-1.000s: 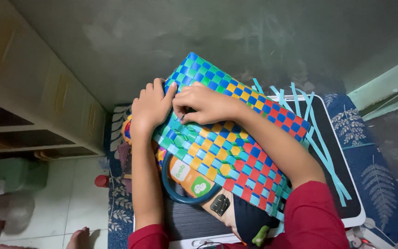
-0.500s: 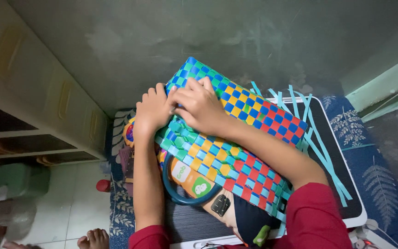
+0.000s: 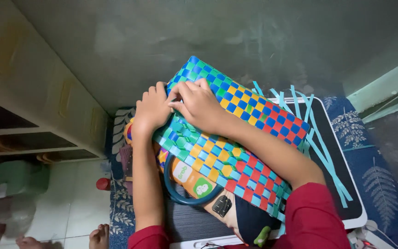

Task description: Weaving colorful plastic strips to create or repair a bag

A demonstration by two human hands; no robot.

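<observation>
A woven basket (image 3: 236, 138) of checkered blue, green, yellow and red plastic strips lies on its side on a black board with a white rim (image 3: 346, 198). My left hand (image 3: 150, 110) presses on its left end, fingers curled over the weave. My right hand (image 3: 201, 103) lies across the top of the basket, fingertips pinching at the strips right next to the left hand. The two hands touch. A dark teal round handle (image 3: 180, 193) hangs below the basket. Loose light-blue strips (image 3: 321, 152) stick out from the basket's right end.
A grey wall fills the top. A pale cabinet with open shelves (image 3: 33, 120) stands on the left. A blue leaf-patterned mat (image 3: 388, 180) lies under the board. A green object (image 3: 17, 177) and bare toes (image 3: 100, 237) show on the white floor tiles at lower left.
The basket has tipped and shifted a little, and both hands have come closer together at its upper left end. The feet at the bottom left have moved.
</observation>
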